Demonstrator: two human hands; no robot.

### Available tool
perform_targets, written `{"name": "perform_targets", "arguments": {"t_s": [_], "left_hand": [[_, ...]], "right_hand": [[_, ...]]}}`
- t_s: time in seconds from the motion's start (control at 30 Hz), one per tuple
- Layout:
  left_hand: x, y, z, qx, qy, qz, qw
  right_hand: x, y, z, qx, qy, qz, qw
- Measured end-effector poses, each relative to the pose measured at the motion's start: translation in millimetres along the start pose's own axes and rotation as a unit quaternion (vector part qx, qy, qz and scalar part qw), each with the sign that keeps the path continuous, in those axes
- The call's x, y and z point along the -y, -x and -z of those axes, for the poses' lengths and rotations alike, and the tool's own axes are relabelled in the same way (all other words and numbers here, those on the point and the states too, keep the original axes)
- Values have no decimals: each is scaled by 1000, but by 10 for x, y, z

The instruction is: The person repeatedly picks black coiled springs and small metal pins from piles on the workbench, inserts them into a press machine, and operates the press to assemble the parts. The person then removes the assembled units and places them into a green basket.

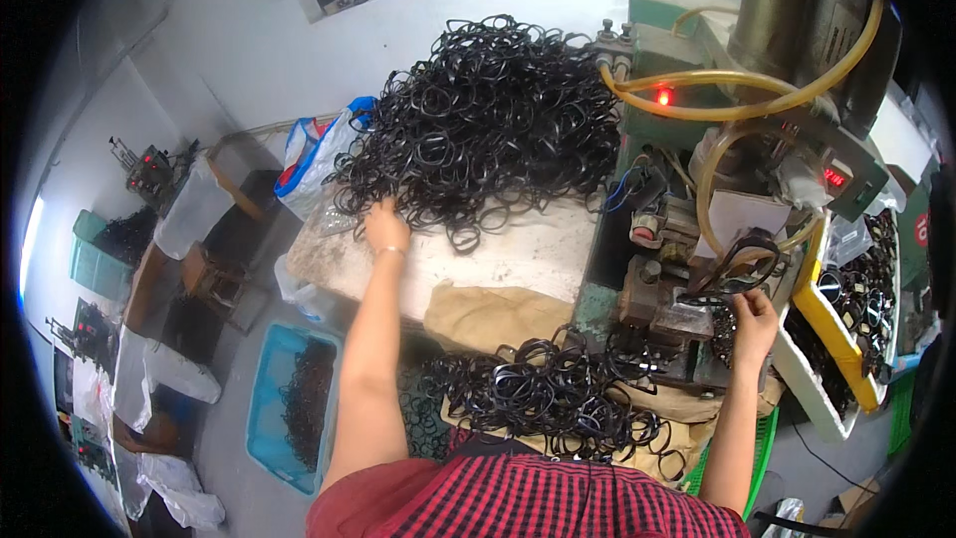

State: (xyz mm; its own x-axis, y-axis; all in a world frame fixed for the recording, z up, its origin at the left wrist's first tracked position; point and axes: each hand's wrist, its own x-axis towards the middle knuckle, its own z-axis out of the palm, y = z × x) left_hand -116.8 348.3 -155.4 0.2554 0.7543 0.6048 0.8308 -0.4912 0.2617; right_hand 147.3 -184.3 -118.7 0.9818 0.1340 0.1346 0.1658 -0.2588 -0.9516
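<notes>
The machine (652, 45) is the landmark here, and left of it stands the pale table (538, 259). On the table lies a huge heap (488, 125) of black loops, so, by my judgement, much handling is left. Nearer the person, just below and left of the machine, a smaller pile (543, 394) sits over the lap; whether those loops are finished or waiting can't be told. Right of the machine a foam box (812, 374) holds more dark pieces.

The left hand (386, 227), well left of the machine, is at the heap's near edge, fingers bent among the loops — I can't tell if they grip one. The right hand (754, 324) pinches a black loop (776, 257) at the machine's front right, so one piece seems under way.

Hard to make out: the loop's far side, perhaps resting in the machine's metal block — clutter hides the contact.
</notes>
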Motion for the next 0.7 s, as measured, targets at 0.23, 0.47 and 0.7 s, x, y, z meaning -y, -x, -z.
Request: {"name": "perform_targets", "arguments": {"t_s": [0.23, 0.47, 0.7], "left_hand": [[-222, 459, 319, -21, 39, -117, 992], [-832, 524, 847, 36, 224, -174, 958], [-1620, 875, 1033, 96, 549, -126, 821]], "right_hand": [[-113, 442, 320, -66, 13, 60, 996], [97, 733, 504, -76, -17, 51, 996], [829, 507, -201, 63, 45, 202, 976]]}}
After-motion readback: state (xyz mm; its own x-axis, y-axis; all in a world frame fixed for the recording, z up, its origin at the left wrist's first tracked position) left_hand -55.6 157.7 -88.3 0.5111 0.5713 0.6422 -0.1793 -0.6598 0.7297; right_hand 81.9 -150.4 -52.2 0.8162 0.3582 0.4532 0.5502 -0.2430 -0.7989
